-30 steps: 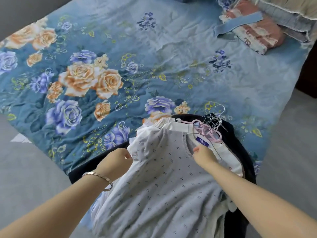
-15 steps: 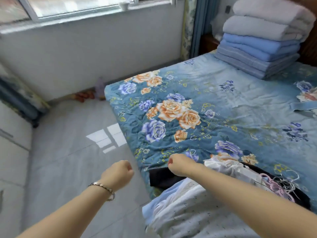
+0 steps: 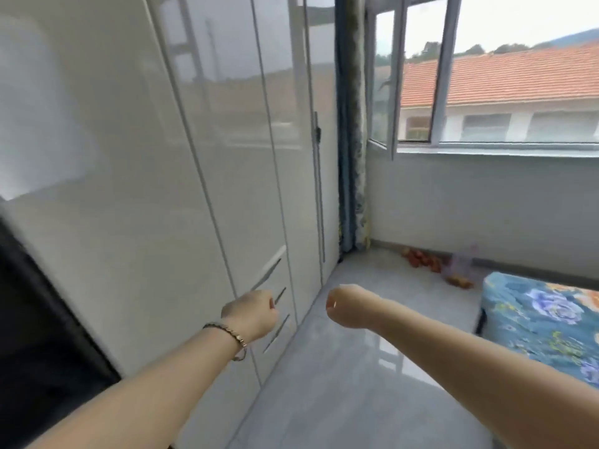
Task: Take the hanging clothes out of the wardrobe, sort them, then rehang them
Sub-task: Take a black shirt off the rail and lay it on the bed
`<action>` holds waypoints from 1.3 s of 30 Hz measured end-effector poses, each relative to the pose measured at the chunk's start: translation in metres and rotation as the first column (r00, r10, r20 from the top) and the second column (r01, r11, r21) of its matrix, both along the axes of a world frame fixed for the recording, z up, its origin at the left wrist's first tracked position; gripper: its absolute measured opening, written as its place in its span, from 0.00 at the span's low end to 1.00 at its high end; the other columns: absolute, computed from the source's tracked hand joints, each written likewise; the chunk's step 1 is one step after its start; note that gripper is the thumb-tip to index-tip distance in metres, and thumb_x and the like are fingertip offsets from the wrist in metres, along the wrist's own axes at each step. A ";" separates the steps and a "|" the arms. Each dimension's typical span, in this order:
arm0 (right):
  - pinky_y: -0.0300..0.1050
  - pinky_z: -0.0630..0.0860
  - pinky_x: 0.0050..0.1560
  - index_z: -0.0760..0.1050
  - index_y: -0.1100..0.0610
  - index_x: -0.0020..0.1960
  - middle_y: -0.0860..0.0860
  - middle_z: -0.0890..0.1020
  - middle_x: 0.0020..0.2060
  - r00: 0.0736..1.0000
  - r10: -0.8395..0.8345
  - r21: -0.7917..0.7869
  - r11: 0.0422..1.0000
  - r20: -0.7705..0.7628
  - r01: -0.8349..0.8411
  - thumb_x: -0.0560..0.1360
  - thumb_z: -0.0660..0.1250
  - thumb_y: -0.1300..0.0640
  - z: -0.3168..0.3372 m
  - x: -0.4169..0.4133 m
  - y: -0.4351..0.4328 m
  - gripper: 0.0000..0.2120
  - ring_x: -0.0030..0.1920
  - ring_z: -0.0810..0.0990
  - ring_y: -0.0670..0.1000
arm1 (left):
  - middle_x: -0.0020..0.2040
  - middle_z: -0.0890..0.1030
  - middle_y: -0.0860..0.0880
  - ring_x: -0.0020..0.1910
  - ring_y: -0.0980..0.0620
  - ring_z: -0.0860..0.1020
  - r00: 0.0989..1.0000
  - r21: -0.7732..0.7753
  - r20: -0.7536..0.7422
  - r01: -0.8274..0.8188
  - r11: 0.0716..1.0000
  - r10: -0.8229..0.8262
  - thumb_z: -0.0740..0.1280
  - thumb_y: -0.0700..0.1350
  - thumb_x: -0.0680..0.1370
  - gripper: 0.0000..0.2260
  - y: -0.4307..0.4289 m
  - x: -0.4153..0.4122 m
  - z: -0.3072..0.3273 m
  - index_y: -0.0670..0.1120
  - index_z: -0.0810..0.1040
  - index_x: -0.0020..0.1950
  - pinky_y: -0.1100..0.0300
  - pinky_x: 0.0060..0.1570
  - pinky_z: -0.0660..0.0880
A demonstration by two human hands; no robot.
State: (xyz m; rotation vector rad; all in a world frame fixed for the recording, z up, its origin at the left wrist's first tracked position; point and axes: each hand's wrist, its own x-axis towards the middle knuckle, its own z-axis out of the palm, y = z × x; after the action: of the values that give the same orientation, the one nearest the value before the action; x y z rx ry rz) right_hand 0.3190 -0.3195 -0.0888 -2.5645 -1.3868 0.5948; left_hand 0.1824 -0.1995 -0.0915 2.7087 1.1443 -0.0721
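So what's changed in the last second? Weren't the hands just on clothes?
A second ago the left hand and right hand were at the dotted grey top piled on the bed. They let go and lifted away, and the person turned left to the white wardrobe. Both are now curled, holding nothing. Only the bed's corner shows, not the clothes. The bracelet stays on the left wrist.

Home bedroom — glossy wardrobe (image 3: pixel 201 163), floral-covered bed (image 3: pixel 544 322), window (image 3: pixel 486 92)
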 end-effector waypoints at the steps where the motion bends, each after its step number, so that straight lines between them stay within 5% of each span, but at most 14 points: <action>1: 0.47 0.74 0.57 0.75 0.61 0.60 0.58 0.78 0.57 0.998 0.064 0.017 0.998 0.021 -0.064 0.77 0.57 0.59 0.014 -0.011 0.027 0.15 0.58 0.77 0.59 | 0.57 0.79 0.47 0.57 0.46 0.77 0.997 0.013 0.026 -0.069 0.998 0.069 0.57 0.45 0.77 0.11 0.018 -0.016 0.012 0.49 0.76 0.55 0.60 0.50 0.70; 6: 0.46 0.74 0.54 0.76 0.60 0.58 0.57 0.79 0.55 0.933 0.336 0.146 0.924 0.129 -0.353 0.77 0.57 0.58 0.069 -0.065 0.138 0.14 0.56 0.78 0.58 | 0.46 0.75 0.51 0.46 0.48 0.73 0.918 0.081 0.155 -0.380 0.921 0.365 0.57 0.43 0.77 0.06 0.086 -0.089 0.063 0.52 0.70 0.42 0.62 0.44 0.66; 13: 0.45 0.76 0.54 0.78 0.60 0.56 0.57 0.81 0.53 0.745 0.641 0.238 0.706 0.187 -0.667 0.76 0.58 0.60 0.130 -0.157 0.255 0.14 0.55 0.80 0.58 | 0.41 0.75 0.51 0.38 0.51 0.73 0.728 0.159 0.214 -0.684 0.712 0.652 0.57 0.43 0.77 0.07 0.135 -0.200 0.133 0.48 0.74 0.45 0.62 0.35 0.67; 18: 0.49 0.77 0.56 0.77 0.61 0.57 0.58 0.81 0.53 0.593 0.779 0.257 0.541 0.204 -0.800 0.78 0.57 0.59 0.167 -0.225 0.308 0.14 0.51 0.79 0.56 | 0.40 0.75 0.51 0.41 0.50 0.74 0.564 0.191 0.232 -0.825 0.531 0.793 0.57 0.45 0.79 0.06 0.145 -0.270 0.161 0.46 0.73 0.47 0.60 0.40 0.69; 22: 0.50 0.78 0.54 0.77 0.62 0.55 0.58 0.82 0.50 0.551 0.814 0.339 0.473 0.185 -0.813 0.78 0.56 0.57 0.189 -0.283 0.350 0.14 0.51 0.81 0.58 | 0.42 0.76 0.50 0.41 0.49 0.74 0.440 0.233 0.289 -0.894 0.384 0.850 0.57 0.44 0.78 0.06 0.158 -0.328 0.179 0.46 0.72 0.46 0.61 0.36 0.66; 28: 0.49 0.77 0.51 0.76 0.64 0.49 0.58 0.81 0.44 0.543 0.835 0.516 0.428 0.090 -0.742 0.79 0.56 0.56 0.222 -0.377 0.417 0.15 0.42 0.77 0.54 | 0.50 0.80 0.49 0.49 0.48 0.78 0.357 0.273 0.355 -0.924 0.269 0.864 0.59 0.46 0.79 0.08 0.194 -0.402 0.210 0.46 0.76 0.52 0.59 0.43 0.71; 31: 0.42 0.70 0.36 0.69 0.59 0.36 0.52 0.73 0.32 0.580 0.815 0.585 0.468 0.004 -0.662 0.79 0.56 0.56 0.248 -0.425 0.454 0.14 0.32 0.70 0.50 | 0.51 0.80 0.48 0.47 0.47 0.78 0.350 0.277 0.382 -0.926 0.256 0.855 0.58 0.44 0.79 0.09 0.219 -0.427 0.226 0.46 0.76 0.53 0.59 0.42 0.70; 33: 0.41 0.67 0.34 0.64 0.58 0.32 0.51 0.68 0.27 0.602 0.798 0.630 0.477 -0.020 -0.613 0.80 0.56 0.54 0.266 -0.452 0.474 0.18 0.28 0.68 0.49 | 0.51 0.80 0.48 0.48 0.46 0.78 0.361 0.273 0.398 -0.924 0.267 0.843 0.58 0.44 0.79 0.09 0.234 -0.439 0.234 0.46 0.76 0.53 0.58 0.44 0.72; 39: 0.41 0.64 0.32 0.66 0.59 0.44 0.54 0.70 0.33 0.568 0.817 0.595 0.507 -0.100 -0.624 0.79 0.56 0.60 0.288 -0.511 0.519 0.06 0.31 0.66 0.49 | 0.49 0.80 0.48 0.47 0.47 0.78 0.427 0.279 0.392 -0.899 0.337 0.815 0.58 0.46 0.79 0.08 0.265 -0.456 0.242 0.46 0.74 0.53 0.57 0.47 0.74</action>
State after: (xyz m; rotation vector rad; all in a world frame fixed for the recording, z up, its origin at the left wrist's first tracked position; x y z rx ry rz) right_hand -0.1917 0.1997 0.1997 -1.2567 -2.1152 0.6552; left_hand -0.2736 0.0659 0.1500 1.8768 2.6352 0.6831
